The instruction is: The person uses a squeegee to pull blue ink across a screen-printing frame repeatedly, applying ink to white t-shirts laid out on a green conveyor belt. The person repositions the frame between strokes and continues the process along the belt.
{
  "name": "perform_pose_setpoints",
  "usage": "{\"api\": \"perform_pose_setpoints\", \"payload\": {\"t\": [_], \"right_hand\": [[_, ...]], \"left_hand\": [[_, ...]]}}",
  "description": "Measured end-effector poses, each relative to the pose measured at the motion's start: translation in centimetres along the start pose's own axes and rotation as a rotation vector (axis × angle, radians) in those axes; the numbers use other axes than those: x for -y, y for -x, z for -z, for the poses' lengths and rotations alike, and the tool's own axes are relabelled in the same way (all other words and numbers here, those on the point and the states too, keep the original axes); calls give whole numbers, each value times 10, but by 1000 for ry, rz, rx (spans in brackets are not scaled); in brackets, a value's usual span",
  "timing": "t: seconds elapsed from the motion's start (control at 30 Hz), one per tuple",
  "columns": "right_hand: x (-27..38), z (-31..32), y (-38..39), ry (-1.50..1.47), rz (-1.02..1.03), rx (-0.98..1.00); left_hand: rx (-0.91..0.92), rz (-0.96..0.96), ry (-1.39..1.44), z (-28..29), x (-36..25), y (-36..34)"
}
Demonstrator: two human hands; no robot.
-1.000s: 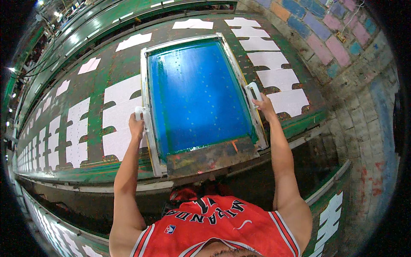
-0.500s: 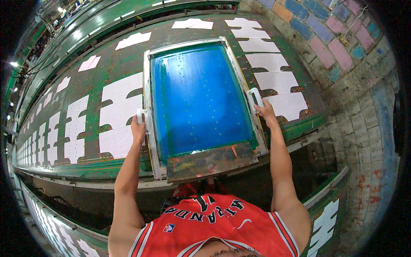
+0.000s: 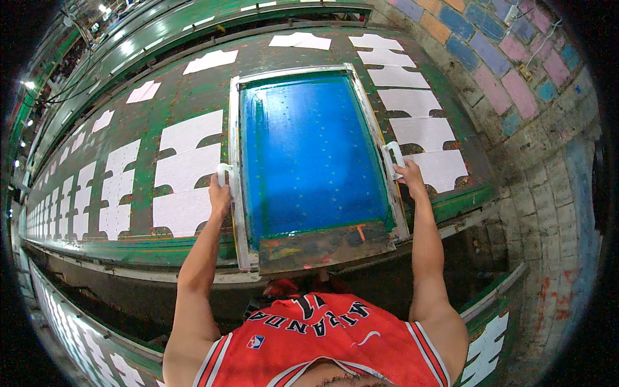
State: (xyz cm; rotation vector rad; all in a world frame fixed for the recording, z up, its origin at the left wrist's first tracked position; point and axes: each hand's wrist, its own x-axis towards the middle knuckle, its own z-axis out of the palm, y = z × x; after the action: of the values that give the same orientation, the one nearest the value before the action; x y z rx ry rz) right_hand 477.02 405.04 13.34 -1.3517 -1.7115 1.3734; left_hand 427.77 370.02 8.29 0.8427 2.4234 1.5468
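A screen-printing frame (image 3: 378,135) with pale rails and a blue mesh (image 3: 309,155) is in front of me, over the long table. My left hand (image 3: 220,195) is closed round the white handle (image 3: 224,173) on its left rail. On the right rail, my right hand (image 3: 410,177) grips the other white handle (image 3: 393,158). A dark, paint-stained board (image 3: 322,250) spans the frame's near end. Whether the frame rests flat on the table or hangs slightly above it, I cannot tell.
White cut fabric pieces (image 3: 187,168) lie in rows on the green and dark table (image 3: 193,87), left of the frame. More fabric pieces (image 3: 422,132) lie to its right. Another table (image 3: 84,326) runs behind me. A painted brick wall (image 3: 490,48) stands at the far right.
The frame, table and fabric pieces all sit slightly farther right and mostly lower in the picture. Both hands keep their hold on the same handles.
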Motion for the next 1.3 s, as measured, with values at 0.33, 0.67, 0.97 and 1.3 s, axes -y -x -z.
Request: {"api": "perform_pose_setpoints", "payload": {"t": [0.33, 0.67, 0.97, 1.3], "right_hand": [[-4, 1, -6, 78, -29, 5], [24, -49, 47, 754, 518, -352], [69, -99, 190, 965, 919, 935], [53, -119, 205, 1087, 1084, 612]], "left_hand": [[36, 72, -108, -7, 3, -1], [95, 33, -156, -9, 22, -3], [201, 55, -156, -9, 22, -44], [203, -7, -231, -16, 36, -44]]}}
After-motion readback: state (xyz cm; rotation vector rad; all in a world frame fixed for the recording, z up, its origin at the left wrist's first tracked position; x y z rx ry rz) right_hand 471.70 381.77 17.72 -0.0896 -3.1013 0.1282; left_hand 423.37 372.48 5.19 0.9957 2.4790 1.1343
